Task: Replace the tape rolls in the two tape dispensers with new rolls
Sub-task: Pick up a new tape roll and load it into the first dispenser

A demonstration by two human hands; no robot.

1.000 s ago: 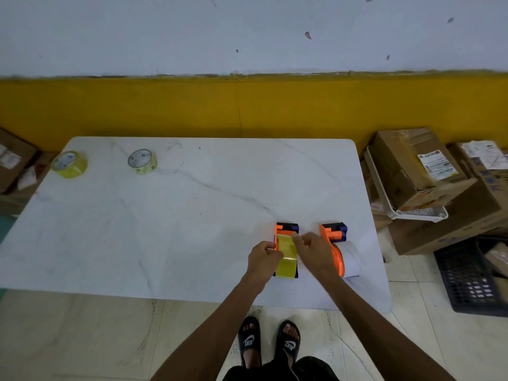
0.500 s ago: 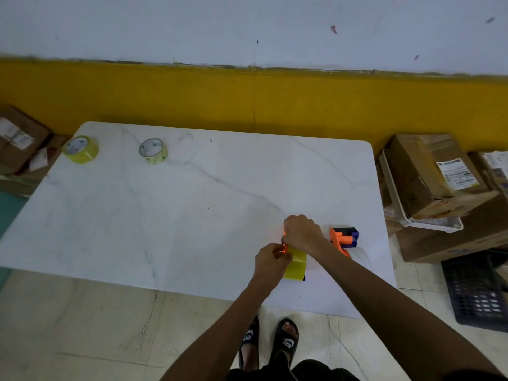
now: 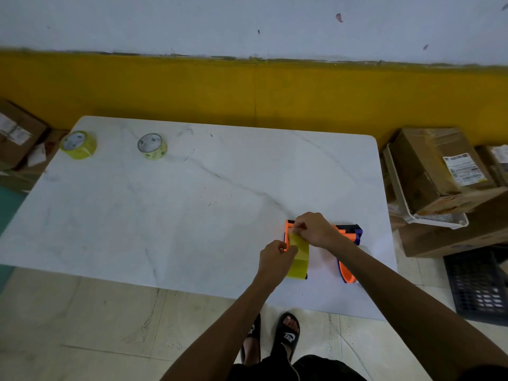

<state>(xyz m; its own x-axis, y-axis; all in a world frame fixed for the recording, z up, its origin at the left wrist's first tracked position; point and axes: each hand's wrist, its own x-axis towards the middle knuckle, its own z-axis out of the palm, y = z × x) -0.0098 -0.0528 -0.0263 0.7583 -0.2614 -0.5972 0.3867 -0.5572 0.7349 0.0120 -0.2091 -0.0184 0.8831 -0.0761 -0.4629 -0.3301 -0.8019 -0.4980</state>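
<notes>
Overhead, white marble table (image 3: 165, 221) stands on tiled floor (image 3: 82, 320) against yellow-banded wall (image 3: 247, 89)

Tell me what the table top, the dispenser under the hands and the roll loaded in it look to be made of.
Table top: marble or marble-look slab, white with grey veins, slightly glossy.
Dispenser: likely moulded plastic, solid orange with dark parts, matte.
Loaded roll: translucent yellowish plastic tape, smooth and shiny; its core is hidden.

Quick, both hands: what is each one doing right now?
Left hand: closed on the side of the left tape dispenser.
Right hand: fingertips pinched at that dispenser's top end, apparently on the yellow tape; exact grip unclear.
</notes>
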